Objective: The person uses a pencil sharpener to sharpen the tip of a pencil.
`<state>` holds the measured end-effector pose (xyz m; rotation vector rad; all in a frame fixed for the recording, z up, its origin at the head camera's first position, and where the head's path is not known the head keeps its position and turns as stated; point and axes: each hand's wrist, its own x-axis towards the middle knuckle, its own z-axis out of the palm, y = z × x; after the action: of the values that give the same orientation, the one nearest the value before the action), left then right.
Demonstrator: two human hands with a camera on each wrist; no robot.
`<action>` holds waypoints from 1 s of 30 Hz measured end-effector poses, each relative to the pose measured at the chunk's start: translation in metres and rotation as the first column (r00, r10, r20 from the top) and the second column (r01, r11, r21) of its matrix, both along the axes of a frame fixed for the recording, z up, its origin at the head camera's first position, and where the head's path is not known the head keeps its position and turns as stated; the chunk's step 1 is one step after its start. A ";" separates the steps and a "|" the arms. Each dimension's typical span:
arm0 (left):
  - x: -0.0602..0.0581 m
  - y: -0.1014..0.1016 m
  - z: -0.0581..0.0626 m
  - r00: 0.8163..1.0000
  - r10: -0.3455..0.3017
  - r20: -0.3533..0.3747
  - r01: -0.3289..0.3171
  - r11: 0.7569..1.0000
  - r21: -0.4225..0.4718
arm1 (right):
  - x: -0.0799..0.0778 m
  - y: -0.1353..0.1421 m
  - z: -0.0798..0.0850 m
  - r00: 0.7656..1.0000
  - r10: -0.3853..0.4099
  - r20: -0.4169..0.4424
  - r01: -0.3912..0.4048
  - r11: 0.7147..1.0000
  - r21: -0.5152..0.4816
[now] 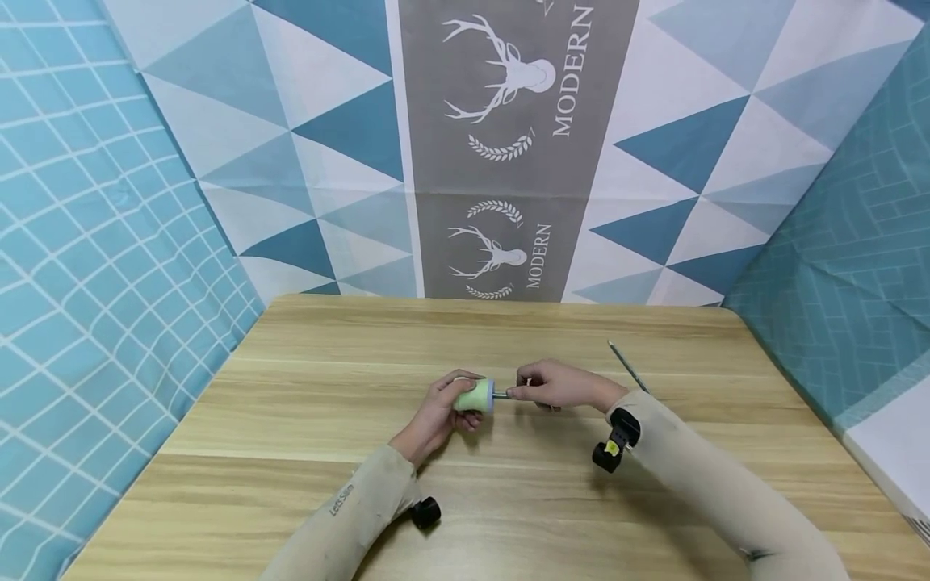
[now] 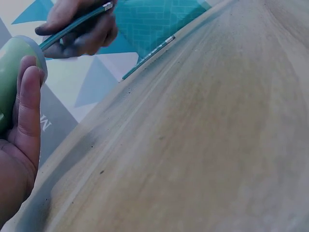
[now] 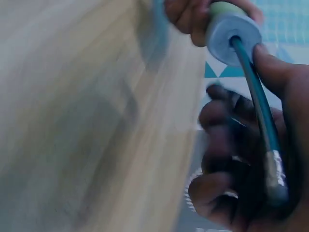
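Over the wooden tabletop point(image 1: 327, 403), the left hand point(image 1: 439, 403) wraps its grip round a cylinder point(image 1: 475, 395), seemingly steadying it end-on to the right hand point(image 1: 555, 385), whose grip pinches a pencil point(image 3: 259, 104) running straight into that end, while a second pencil point(image 1: 626, 365) lies beyond the right sleeve point(image 1: 705, 476).

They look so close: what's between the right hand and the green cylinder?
In the head view, a short stretch of pencil bridges the right hand and green cylinder.
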<state>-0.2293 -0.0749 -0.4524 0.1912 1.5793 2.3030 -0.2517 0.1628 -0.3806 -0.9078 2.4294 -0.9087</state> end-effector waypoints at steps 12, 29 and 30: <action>-0.001 0.001 -0.001 0.999 0.053 0.010 -0.053 0.999 0.012 | 0.017 0.005 -0.022 0.043 0.246 -0.968 -0.085 0.966 0.242; 0.000 0.001 -0.002 1.000 0.025 0.012 -0.025 1.000 -0.016 | 0.008 0.000 -0.027 0.321 0.328 -0.889 -0.302 0.925 0.232; -0.001 0.001 -0.002 1.000 0.021 0.012 -0.021 1.000 -0.016 | 0.007 0.000 -0.026 0.432 0.314 -0.846 -0.333 0.927 0.174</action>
<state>-0.2299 -0.0735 -0.4546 0.1574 1.6007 2.3027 -0.2444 0.1624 -0.4068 -2.1941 2.7850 -0.3061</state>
